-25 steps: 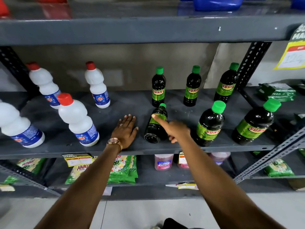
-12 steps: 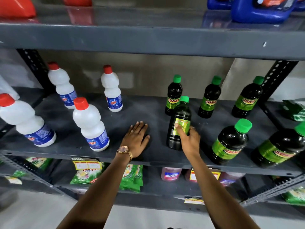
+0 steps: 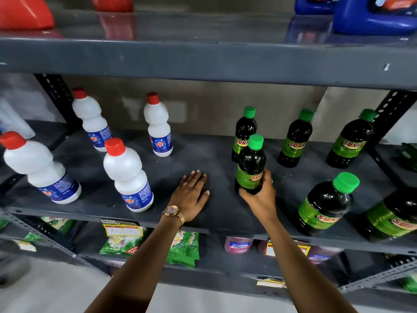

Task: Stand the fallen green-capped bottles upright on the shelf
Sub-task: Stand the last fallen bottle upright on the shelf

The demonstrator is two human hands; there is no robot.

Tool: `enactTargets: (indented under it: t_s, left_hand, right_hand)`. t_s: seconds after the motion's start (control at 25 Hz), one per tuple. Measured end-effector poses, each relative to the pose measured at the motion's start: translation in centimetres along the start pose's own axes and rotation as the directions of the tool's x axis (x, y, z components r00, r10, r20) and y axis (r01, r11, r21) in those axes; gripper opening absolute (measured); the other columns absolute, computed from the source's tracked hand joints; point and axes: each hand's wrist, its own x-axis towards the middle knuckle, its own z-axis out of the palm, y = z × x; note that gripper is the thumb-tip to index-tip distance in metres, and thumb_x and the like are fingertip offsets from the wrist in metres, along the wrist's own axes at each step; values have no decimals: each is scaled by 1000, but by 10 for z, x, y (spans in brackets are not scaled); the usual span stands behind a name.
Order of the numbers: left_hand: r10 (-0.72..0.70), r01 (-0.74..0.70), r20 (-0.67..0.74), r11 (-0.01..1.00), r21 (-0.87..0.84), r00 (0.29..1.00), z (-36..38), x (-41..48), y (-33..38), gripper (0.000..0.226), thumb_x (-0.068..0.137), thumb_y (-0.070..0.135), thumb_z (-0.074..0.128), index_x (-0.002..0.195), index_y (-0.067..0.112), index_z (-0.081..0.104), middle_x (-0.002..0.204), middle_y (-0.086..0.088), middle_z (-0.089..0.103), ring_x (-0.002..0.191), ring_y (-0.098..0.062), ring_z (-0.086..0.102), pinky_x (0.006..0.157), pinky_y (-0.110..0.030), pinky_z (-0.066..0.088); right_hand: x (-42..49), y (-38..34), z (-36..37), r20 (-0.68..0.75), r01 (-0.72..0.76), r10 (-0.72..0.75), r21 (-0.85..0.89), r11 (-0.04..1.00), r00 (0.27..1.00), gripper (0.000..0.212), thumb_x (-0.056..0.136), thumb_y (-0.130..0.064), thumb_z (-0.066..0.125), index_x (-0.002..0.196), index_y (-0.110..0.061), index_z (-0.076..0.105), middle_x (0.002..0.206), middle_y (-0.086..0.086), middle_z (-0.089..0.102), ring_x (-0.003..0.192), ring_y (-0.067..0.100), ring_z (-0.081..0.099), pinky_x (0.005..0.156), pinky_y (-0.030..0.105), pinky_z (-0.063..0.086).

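Note:
A dark green-capped bottle with a green label stands upright on the grey shelf, and my right hand grips its lower part. My left hand, with a watch on the wrist, lies flat and open on the shelf just left of it. Three more green-capped bottles stand upright at the back. At the front right stand a green-capped bottle and another cut off by the frame edge.
Several white bottles with red caps stand on the left half of the same shelf. An upper shelf with red and blue containers hangs close above. Green packets and pink bottles lie on the lower shelf. A perforated upright is at the right.
The green-capped bottle lay on its side a second ago; my right hand has lifted it upright and slid down to its lower part. My left hand stayed flat on the shelf.

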Motion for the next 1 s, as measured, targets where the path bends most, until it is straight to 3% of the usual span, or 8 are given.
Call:
enactTargets:
  t_s: [0.12, 0.2, 0.52, 0.72, 0.8, 0.92, 1.0]
  left_hand:
    - [-4, 4, 9, 1000, 4, 1000, -1, 1, 1, 58, 97, 43, 29, 148, 19, 17, 160, -4, 14, 148, -17, 8, 120, -33, 1]
    - [-8, 8, 13, 1000, -3, 1000, -2, 0, 2, 57, 97, 43, 30, 148, 18, 18, 160, -5, 15, 148, -18, 8, 120, -34, 2]
    - [-15, 15, 26, 1000, -2, 1000, -4, 0, 3, 57, 97, 42, 30, 148, 19, 18, 160, -5, 14, 148, -18, 8, 121, -34, 4]
    - [-18, 19, 49, 1000, -7, 999, -6, -1, 4, 57, 98, 41, 30, 148, 18, 17, 160, -5, 13, 148, -18, 6, 121, -35, 3]
    - [-19, 19, 58, 1000, -6, 998, -7, -1, 4, 57, 98, 41, 30, 148, 18, 17, 160, -5, 12, 148, -18, 6, 122, -35, 2]
    - [-18, 17, 67, 1000, 5, 998, -7, -1, 4, 57, 98, 41, 29, 148, 17, 16, 160, -6, 11, 148, -18, 5, 121, -35, 1]
    - [-18, 17, 73, 1000, 9, 997, -7, -1, 4, 57, 98, 41, 29, 148, 17, 15, 160, -6, 11, 148, -18, 5, 121, -36, 2]
  right_hand:
    - [3, -7, 7, -78, 7, -15, -94, 996, 997, 82, 53, -29, 93, 122, -12, 51, 121, 5, 54, 115, 19, 52, 97, 33, 44]
    - [4, -7, 8, -36, 4, -9, -136, 991, 999, 80, 50, -38, 93, 115, -17, 52, 118, 3, 48, 114, 19, 49, 97, 32, 43]
    - [2, -6, 3, -45, 19, -25, -134, 991, 999, 83, 47, -43, 93, 115, -12, 57, 110, 0, 57, 109, 20, 55, 94, 38, 48]
    - [2, -8, -4, 30, 28, -24, -164, 986, 999, 70, 51, -28, 95, 109, -7, 62, 107, 9, 67, 102, 24, 63, 88, 37, 52]
    - [-5, -11, -11, 78, 20, -7, -166, 986, 997, 61, 53, -26, 94, 103, -13, 64, 102, 3, 69, 97, 17, 65, 84, 28, 52]
    - [-30, -9, -25, 161, 48, -18, -184, 982, 987, 55, 52, -32, 93, 94, -34, 59, 89, -17, 65, 84, -11, 62, 72, 2, 41]
    - [-52, -4, -33, 206, 59, -14, -212, 975, 978, 59, 51, -39, 92, 99, -32, 59, 89, -17, 65, 85, -13, 61, 71, 0, 39]
